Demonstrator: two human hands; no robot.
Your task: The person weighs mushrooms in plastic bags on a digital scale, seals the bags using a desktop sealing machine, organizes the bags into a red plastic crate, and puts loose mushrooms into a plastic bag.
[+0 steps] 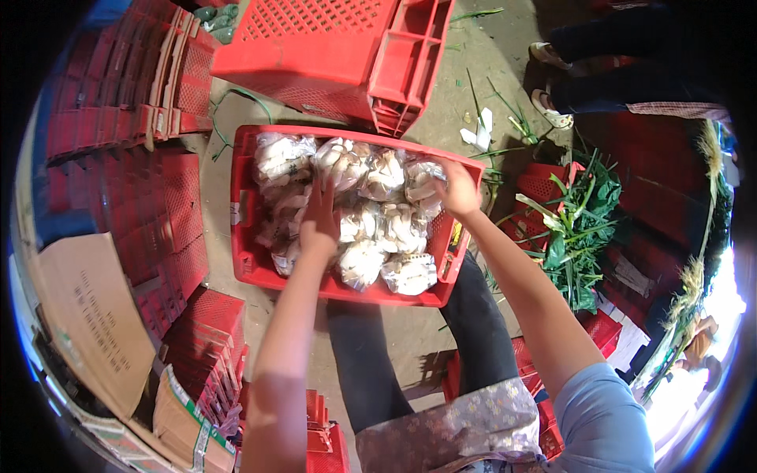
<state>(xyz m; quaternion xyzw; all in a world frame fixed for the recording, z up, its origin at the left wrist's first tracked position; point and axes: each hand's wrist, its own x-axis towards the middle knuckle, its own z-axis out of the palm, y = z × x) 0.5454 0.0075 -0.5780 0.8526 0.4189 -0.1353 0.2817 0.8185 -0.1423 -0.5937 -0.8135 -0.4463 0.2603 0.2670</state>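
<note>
A red plastic crate (331,290) sits in front of my legs, filled with clear plastic bags of pale, chunky mushrooms (361,264). My left hand (319,217) reaches down among the bags left of the middle, its fingers stretched out and touching them. At the crate's far right corner, my right hand (460,189) curls its fingers and thumb round the side of one mushroom bag (423,180). Slight blur and the bag hide part of those fingers.
A larger red crate (303,83) stands just beyond. Stacked red crates (185,189) and a cardboard box (95,315) line the left. Leafy greens (583,229) fill a crate at right. Another person's shoes (550,110) are at far right; scraps lie on the floor.
</note>
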